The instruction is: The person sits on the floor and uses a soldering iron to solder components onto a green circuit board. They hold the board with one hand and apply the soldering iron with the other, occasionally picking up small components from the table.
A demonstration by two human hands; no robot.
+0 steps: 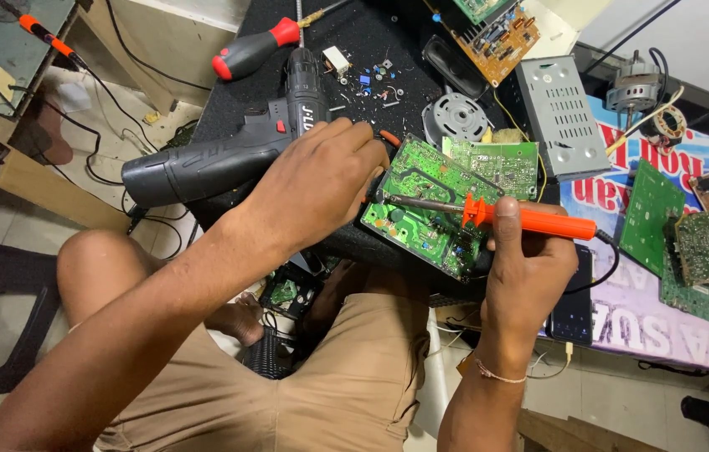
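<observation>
The right hand [530,268] is gripping an orange soldering iron [505,216], fingers closed around it, tip lying over the green circuit board [434,205]. The left hand [321,180] is pressing curled fingers on the board's edge, on a black table [371,42]. A blue and red banner [664,310] is lying beside.

Green circuit board [430,205] tilted on black surface edge; orange-handled soldering iron [530,220] across it, tip apparently touching.

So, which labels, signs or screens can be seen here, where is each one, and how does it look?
Banner: spread flat on the right under the boards, pale with large red and blue lettering.
Phone: dark, blank screen, beside the right hand.
Drill: black, small white lettering on its body, behind the left hand.
</observation>
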